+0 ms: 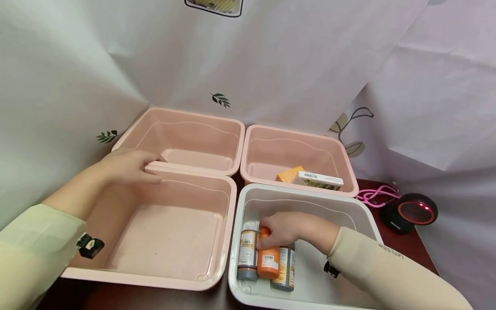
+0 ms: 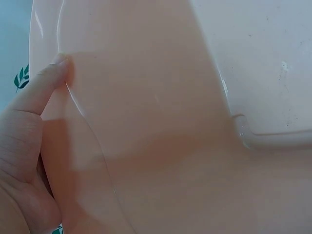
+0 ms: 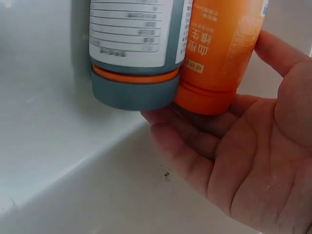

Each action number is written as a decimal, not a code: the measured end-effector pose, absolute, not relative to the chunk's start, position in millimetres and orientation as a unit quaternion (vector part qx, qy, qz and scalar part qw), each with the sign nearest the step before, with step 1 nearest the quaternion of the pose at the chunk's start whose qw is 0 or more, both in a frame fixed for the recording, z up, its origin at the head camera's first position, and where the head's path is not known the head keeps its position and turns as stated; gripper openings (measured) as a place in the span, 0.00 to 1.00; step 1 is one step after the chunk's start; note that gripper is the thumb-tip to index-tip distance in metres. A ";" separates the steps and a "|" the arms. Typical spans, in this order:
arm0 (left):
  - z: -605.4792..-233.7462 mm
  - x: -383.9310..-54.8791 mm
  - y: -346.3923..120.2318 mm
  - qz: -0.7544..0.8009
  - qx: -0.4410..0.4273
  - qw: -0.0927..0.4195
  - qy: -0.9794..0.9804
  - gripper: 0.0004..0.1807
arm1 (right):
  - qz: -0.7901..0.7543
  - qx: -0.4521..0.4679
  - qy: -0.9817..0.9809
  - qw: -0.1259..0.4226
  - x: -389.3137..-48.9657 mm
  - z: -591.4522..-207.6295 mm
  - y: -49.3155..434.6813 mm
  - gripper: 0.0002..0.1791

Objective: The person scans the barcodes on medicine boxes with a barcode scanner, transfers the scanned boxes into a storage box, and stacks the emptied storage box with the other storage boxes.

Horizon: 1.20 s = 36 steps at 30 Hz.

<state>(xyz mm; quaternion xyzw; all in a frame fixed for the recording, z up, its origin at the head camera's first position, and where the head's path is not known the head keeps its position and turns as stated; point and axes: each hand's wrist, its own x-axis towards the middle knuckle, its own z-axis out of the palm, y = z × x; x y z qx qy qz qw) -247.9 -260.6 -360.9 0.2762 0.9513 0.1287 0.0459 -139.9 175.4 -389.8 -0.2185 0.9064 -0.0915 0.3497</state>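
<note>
My left hand (image 1: 129, 165) grips the rim between the near-left pink bin (image 1: 228, 206) and the far-left pink bin (image 1: 241, 133). Its thumb (image 2: 51, 78) presses against the inner wall in the left wrist view. Down inside the white bin (image 1: 240, 211), my right hand (image 1: 284, 230) holds an orange bottle (image 1: 268, 265) by its upper end, thumb on one side and fingers round the other. A grey bottle with a white label (image 1: 247, 254) lies right against it on the left. Another grey bottle with a yellow label (image 1: 284, 267) is on its right, partly covered.
The far-right pink bin (image 1: 350, 172) holds a yellow-orange box (image 1: 288, 174) and a white box (image 1: 319, 180). To the right, a round black device (image 1: 416, 211) with red lights stands near a pink cord (image 1: 373, 196). Pale sheeting (image 1: 290, 64) hangs behind the bins.
</note>
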 end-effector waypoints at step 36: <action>-362.0 -247.5 -260.0 0.133 0.272 0.047 0.952 0.29 | -0.106 -0.242 0.838 0.477 -144.5 -400.6 179.0 0.23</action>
